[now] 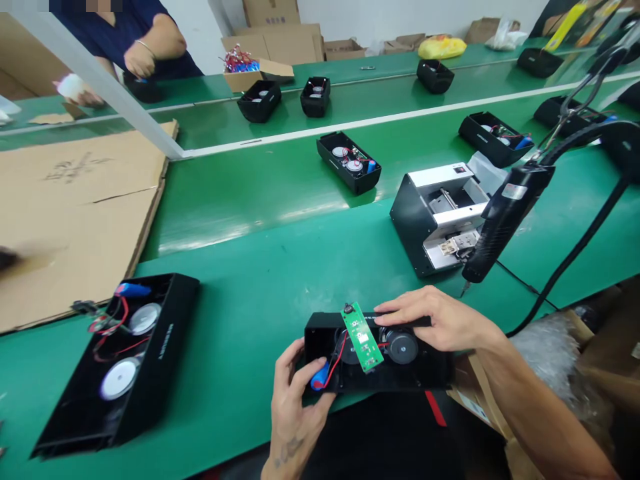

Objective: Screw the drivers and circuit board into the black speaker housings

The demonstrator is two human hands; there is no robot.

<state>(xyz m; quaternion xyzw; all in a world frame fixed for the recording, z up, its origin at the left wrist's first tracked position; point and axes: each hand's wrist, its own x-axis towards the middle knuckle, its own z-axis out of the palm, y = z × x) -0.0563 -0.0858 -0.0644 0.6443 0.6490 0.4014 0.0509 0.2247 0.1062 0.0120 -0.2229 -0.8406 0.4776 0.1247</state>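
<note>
Housing [415, 381] sits at table [240, 373] edge. Your left hand [300, 407] pinches its end by the battery [319, 377]; right [443, 319], fingers half-spread, rests on the far rim. Likely stiff, light; grip walls, spare the fragile board [363, 339].

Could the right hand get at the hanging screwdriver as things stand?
Probably yes: the screwdriver hangs just beyond the right hand, nothing visibly between them, though that hand rests on the open black case.
</note>
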